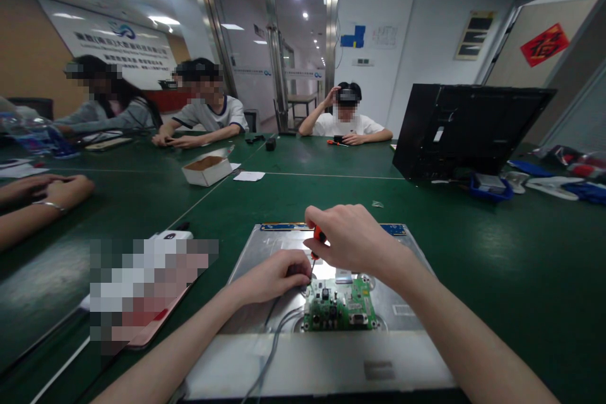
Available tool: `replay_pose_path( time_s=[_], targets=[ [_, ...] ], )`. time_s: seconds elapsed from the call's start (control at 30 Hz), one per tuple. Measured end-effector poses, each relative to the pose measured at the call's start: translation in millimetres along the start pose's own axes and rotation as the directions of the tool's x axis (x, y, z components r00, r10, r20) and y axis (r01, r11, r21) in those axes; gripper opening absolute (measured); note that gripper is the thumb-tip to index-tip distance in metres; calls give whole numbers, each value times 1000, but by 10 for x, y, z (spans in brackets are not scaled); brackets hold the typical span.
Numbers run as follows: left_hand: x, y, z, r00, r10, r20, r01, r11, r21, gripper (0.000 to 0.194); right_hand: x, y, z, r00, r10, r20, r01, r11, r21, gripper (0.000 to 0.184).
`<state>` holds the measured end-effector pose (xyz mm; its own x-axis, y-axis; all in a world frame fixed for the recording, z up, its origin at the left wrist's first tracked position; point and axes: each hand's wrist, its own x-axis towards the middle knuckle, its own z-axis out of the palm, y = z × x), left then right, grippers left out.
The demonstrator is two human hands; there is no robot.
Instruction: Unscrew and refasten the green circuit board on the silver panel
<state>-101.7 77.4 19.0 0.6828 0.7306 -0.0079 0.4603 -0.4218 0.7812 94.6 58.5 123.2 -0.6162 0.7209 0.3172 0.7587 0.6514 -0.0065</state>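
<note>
My right hand (355,238) is wrapped round the orange and black handle of a screwdriver (319,236), which stands nearly upright. Its thin shaft points down at the upper left corner of a green circuit board (339,304). Beside that corner, the fingers of my left hand (280,273) are pinched together near the shaft's tip; whatever they hold is hidden. The board sits on the silver metal back of a display panel (258,252), which lies flat before me. Grey cables (275,344) run from the board's left side towards the panel's near edge.
Left of the panel lie phones (177,237), partly blurred out. A small open white box (208,170) and a paper slip (249,176) are farther off. A black monitor casing (466,132) and a blue tray (491,188) stand at right. Several people sit round the green table (331,192).
</note>
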Motion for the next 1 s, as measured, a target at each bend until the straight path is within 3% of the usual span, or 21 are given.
replay_pose_path(
  time_s=[0.4,0.67,1.0],
  targets=[
    [7,-27,-8,1000,-16,9,15,1000,20,5,13,-3,-5,999,17,27,-17,1000,-7,28],
    [-2,-27,9,1000,-8,-9,8,1000,-7,3,-25,-2,-16,1000,-5,13,4,997,75,12],
    [4,-67,9,1000,5,6,-5,1000,-4,4,-16,-13,-21,999,-24,28,21,995,100,16]
  ],
)
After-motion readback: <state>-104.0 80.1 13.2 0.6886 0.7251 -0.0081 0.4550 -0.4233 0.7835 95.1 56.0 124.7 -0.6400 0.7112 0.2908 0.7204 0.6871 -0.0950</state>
